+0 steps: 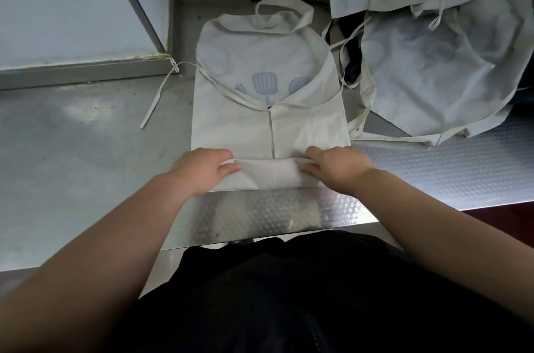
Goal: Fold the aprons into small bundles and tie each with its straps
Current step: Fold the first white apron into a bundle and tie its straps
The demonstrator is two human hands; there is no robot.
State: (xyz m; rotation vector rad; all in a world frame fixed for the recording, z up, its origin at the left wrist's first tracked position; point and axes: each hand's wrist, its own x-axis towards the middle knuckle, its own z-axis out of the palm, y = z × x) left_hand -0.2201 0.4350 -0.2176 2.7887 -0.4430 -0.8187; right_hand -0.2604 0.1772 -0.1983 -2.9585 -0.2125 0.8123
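Lying on the brushed steel table point(86, 156), the cream apron point(268, 127) is grasped at its rolled hem by the left hand point(202, 169) and right hand point(339, 167); beyond both grips its rectangular panel is spread.

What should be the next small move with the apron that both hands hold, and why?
Probably roll the near fold one more turn away from the body, toward the neck loop. The left hand and right hand pinch only a first narrow fold; most of the apron lies flat on the steel table, and a strap trails loose at the left.
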